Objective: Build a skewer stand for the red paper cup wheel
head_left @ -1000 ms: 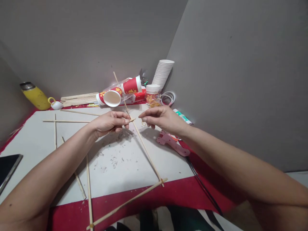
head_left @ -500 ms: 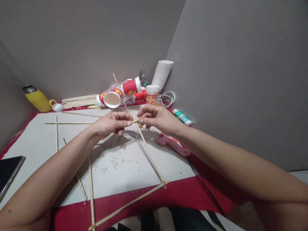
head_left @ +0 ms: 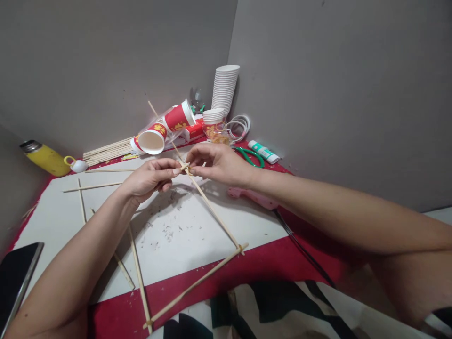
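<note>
Thin wooden sticks are joined into a frame, its long right-hand stick (head_left: 215, 209) running from the near corner up to my fingers. My left hand (head_left: 151, 176) is closed in a pinch on the end of a crossing stick (head_left: 184, 167). At the same crossing my right hand (head_left: 217, 162) is closed, thumb and fingers pinching a yellowish rubber band (head_left: 189, 170) around the joint. Similar bands bind the near right corner (head_left: 240, 248) and the near left corner (head_left: 149, 323). My left forearm and hand hide part of the frame.
Loose sticks (head_left: 79, 200) lie on the white board (head_left: 197, 254). Behind stand paper cups (head_left: 151, 141), a tall cup stack (head_left: 225, 89) and a stick bundle (head_left: 106, 150). A yellow bottle (head_left: 45, 157), phone (head_left: 17, 282), pink tool (head_left: 252, 197), green-handled scissors (head_left: 252, 155) and tube (head_left: 263, 151) lie around.
The camera view has shifted, and the green-handled scissors now show beside my right wrist. Both hands stay at the crossing; my right fingers have closed in nearer the joint.
</note>
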Demonstrator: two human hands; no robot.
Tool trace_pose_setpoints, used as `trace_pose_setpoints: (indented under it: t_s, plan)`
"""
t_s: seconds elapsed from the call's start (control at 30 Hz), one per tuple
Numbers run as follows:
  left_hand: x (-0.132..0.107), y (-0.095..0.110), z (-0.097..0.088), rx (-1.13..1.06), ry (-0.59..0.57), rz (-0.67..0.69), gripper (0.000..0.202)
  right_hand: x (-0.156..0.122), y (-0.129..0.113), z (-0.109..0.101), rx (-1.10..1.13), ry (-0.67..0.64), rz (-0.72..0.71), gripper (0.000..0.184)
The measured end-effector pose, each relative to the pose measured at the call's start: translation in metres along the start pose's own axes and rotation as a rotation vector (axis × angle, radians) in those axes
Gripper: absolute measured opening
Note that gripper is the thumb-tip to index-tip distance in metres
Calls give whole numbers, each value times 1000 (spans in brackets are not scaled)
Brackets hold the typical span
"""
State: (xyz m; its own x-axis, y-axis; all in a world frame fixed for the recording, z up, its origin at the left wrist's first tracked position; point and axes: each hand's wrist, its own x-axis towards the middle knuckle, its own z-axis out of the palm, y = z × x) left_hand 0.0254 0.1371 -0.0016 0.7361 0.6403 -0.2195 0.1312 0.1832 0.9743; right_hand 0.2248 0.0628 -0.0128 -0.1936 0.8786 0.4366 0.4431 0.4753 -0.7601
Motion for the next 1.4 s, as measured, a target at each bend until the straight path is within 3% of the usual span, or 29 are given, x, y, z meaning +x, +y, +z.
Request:
trace_pose_setpoints:
  t_s: [0.1,0.23,0.37,0.53,0.87,1.07,1.4]
  plan:
    - [0,0,0,9,4,3,28,-1,2,-2,67,-11,53,11]
    - [-4,3,4,29,31,11,27,-1,3,-3,-10,39,28,9]
    - [-5,4,7,67,20,31,31,2,2,-1,49,-29,22,12]
    - [-4,3,8,72,44,58,33,3,0,-2,226,-71,119,19]
    - [-5,1,10,81,33,77,33,2,-2,1,356,-118,261,22]
    - [-4,2,12,35,80,96,33,0,0,3,372,-77,276,20]
    - [-5,0,15,12,43,79,36,-2,2,2,331,5,247,11]
